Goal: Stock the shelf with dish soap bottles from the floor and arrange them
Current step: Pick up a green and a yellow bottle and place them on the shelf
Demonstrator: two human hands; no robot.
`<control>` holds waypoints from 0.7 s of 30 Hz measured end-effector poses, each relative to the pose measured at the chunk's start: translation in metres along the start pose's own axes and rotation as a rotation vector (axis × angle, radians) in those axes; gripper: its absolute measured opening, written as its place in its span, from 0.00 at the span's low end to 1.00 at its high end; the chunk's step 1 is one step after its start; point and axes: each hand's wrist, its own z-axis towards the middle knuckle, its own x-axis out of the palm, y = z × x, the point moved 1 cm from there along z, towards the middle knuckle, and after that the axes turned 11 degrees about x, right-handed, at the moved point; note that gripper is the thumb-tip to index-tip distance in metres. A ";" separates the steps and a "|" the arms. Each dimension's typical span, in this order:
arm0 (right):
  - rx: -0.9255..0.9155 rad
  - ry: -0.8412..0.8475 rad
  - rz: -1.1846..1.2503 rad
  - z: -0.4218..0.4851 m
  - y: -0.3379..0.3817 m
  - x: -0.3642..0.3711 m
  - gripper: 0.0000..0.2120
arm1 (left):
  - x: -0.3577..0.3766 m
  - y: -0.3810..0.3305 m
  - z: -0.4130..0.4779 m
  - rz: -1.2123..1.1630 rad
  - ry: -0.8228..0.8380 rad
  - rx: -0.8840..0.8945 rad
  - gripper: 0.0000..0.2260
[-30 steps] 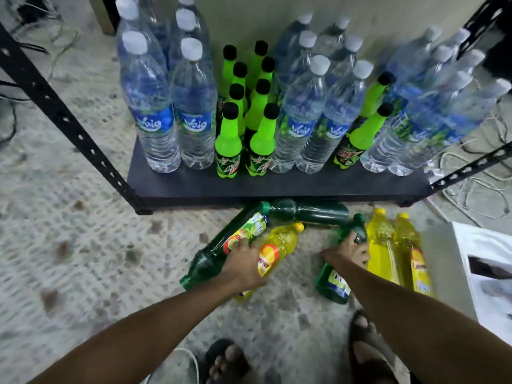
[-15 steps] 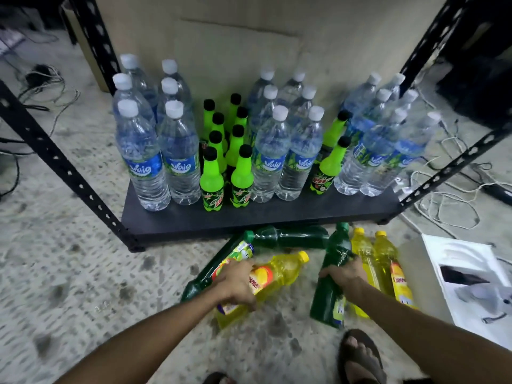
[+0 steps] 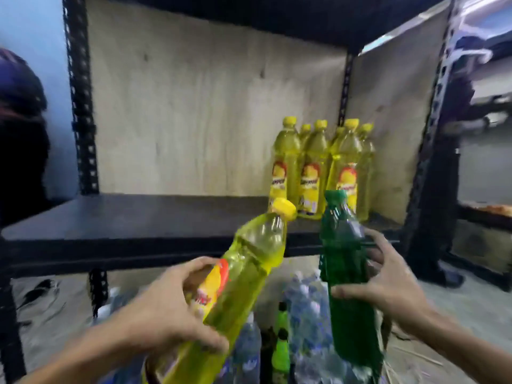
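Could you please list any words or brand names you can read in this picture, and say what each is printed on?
None reads clearly.
Shelved yellow bottles: red and yellow labels, wording blurred.
Yellow bottle in the left hand: label smeared.
Green bottle in the right hand: no label showing.
Water bottles below: too blurred.

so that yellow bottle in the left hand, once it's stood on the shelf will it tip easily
Probably somewhat. The yellow bottle is tall and slim with a narrow neck, so a nudge near the cap could topple it. It looks nearly full, which should weight its base. Set tight against the yellow bottles already standing on the shelf, it would likely stay up.
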 end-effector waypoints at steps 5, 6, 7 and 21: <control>-0.179 -0.137 0.141 0.053 0.122 -0.052 0.53 | -0.049 -0.081 0.112 -0.133 -0.321 0.085 0.39; -0.195 -0.159 0.157 0.063 0.137 -0.053 0.53 | -0.054 -0.087 0.137 -0.110 -0.404 0.091 0.42; -0.206 -0.177 0.164 0.074 0.148 -0.053 0.54 | -0.058 -0.090 0.163 -0.083 -0.479 0.094 0.45; -0.239 -0.284 0.060 0.177 0.156 0.047 0.52 | -0.076 0.040 0.342 0.243 -0.672 -0.170 0.48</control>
